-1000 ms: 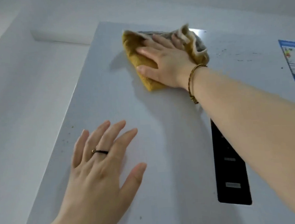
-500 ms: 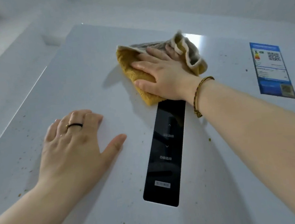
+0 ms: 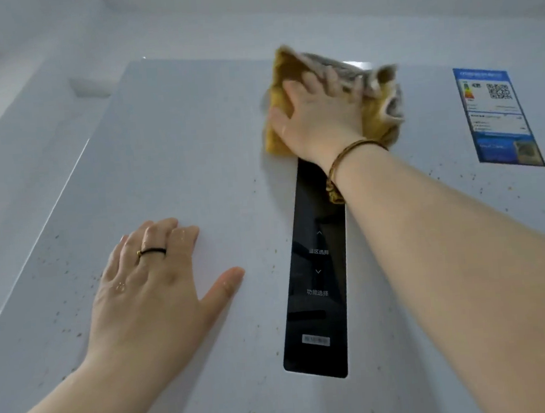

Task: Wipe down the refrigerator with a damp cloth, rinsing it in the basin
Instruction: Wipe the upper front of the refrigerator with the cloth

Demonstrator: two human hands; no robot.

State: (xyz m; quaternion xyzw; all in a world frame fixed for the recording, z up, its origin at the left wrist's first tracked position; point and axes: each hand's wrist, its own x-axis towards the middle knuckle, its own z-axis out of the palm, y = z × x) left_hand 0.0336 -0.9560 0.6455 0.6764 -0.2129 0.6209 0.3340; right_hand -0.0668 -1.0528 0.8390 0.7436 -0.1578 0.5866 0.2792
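The pale grey refrigerator door [image 3: 176, 155] fills the view, seen from below, with small brown specks on it. My right hand [image 3: 319, 118] presses a crumpled yellow and grey cloth [image 3: 378, 113] flat against the door near its top edge, just above the black control panel [image 3: 316, 287]. The fingers are spread over the cloth and hide its middle. My left hand [image 3: 154, 290], wearing a black ring, rests flat on the door lower left, fingers bent at the tips, holding nothing. No basin is in view.
A blue energy label [image 3: 495, 113] is stuck to the door at the upper right. White wall and a ceiling recess [image 3: 89, 87] lie above and to the left of the refrigerator.
My right hand has slid the cloth from the upper left of the door toward the right, above the control panel. My left hand has curled its fingertips and stayed on the door.
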